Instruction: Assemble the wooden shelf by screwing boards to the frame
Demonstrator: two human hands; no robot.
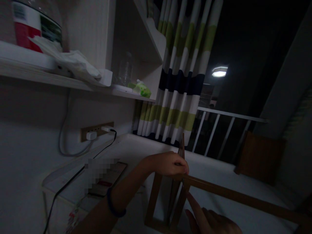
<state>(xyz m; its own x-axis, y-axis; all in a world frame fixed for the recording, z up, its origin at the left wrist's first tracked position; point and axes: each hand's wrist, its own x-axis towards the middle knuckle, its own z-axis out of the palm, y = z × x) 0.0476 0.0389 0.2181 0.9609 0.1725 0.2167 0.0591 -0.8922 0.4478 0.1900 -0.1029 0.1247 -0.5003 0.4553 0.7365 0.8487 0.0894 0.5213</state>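
My left hand is closed around the top of a thin brown wooden upright, part of a wooden frame that stands on the white surface. A blue band sits on that wrist. My right hand comes in from the bottom edge with its index finger stretched out, the tip touching the frame where a long wooden rail meets the upright. The other fingers of that hand are loosely curled. The room is dim.
A phone lies on a white box at the left, with a black cable running to a wall socket. Shelves above hold tissues, a bottle and a green packet. A striped curtain and a white railing stand behind.
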